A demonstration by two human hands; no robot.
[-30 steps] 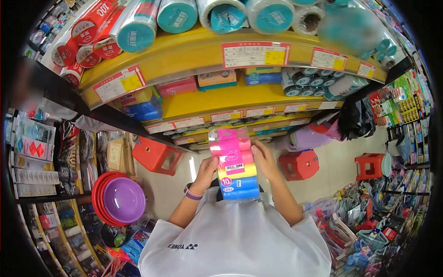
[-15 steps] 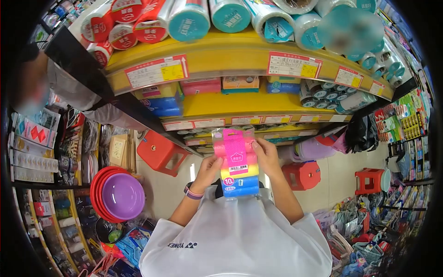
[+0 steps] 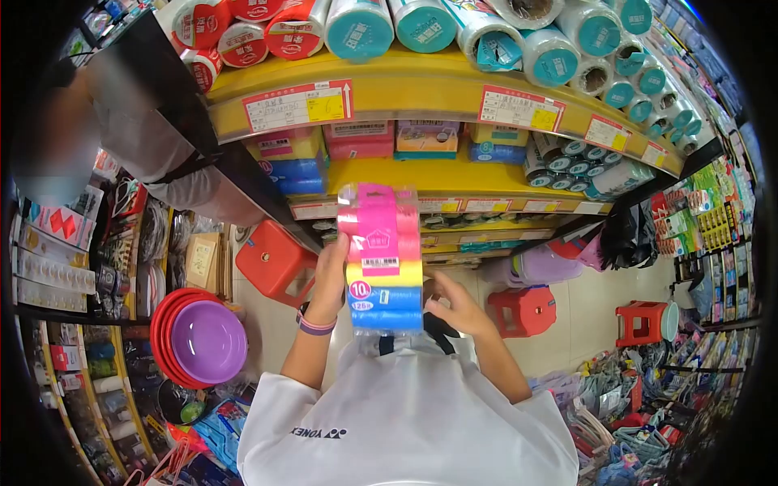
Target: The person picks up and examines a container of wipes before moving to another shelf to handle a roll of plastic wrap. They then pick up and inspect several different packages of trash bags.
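Observation:
A clear-wrapped pack of garbage bag rolls (image 3: 385, 275) in pink, yellow and blue stands in front of my chest, with a pink printed label down its front. My left hand (image 3: 329, 271) grips it by the left edge, and a dark watch and a striped band circle that wrist. Close to the pack's lower right edge is my right hand (image 3: 460, 306), its thumb and fingers apart. Behind the pack, a yellow shelf (image 3: 405, 180) carries similar coloured packs (image 3: 292, 166).
Large wrapped rolls (image 3: 359, 31) line the upper shelf. A red stool (image 3: 275, 261) stands at left, another red stool (image 3: 525, 311) at right. Stacked basins (image 3: 209, 342) sit lower left. A person in a grey sleeve (image 3: 134, 121) is at the left. Hangers (image 3: 640, 441) fill the lower right.
The pack has moved left and up in my left hand, which has slid to its side. My right hand has let go of the pack's upper right and dropped lower.

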